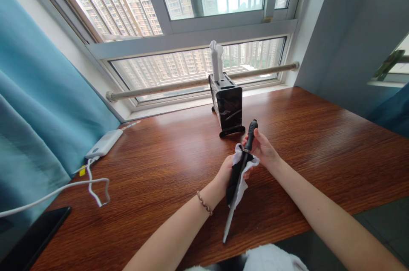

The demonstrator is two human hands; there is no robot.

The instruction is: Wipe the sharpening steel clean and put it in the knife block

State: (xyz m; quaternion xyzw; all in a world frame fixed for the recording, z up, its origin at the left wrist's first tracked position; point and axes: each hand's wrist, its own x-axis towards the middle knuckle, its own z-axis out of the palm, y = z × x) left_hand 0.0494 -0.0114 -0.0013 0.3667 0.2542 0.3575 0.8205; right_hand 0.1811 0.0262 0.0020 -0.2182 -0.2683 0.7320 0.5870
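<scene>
My right hand (pixel 262 146) is closed around the lower part of a ribbed black handle (pixel 252 134). This belongs to a tool with a long, narrow grey shaft (pixel 228 225), which slants down toward me. My left hand (pixel 226 173) grips a crumpled white tissue (pixel 242 185) and a flat black piece (pixel 234 179) against the shaft. Whether the black piece is a sheath or part of the tool I cannot tell. Some left fingertips show past the tissue; the rest are hidden behind it. Both hands are just above the wooden table (pixel 179 151), near its front edge.
Beyond my hands stands a glossy black holder (pixel 230 109) with two white upright pieces (pixel 216 61) in its top. At left lie a white power strip (pixel 105 143), a white cable (pixel 90 181) and a dark flat device (pixel 36 237). A blue curtain (pixel 35 87) hangs beside the window.
</scene>
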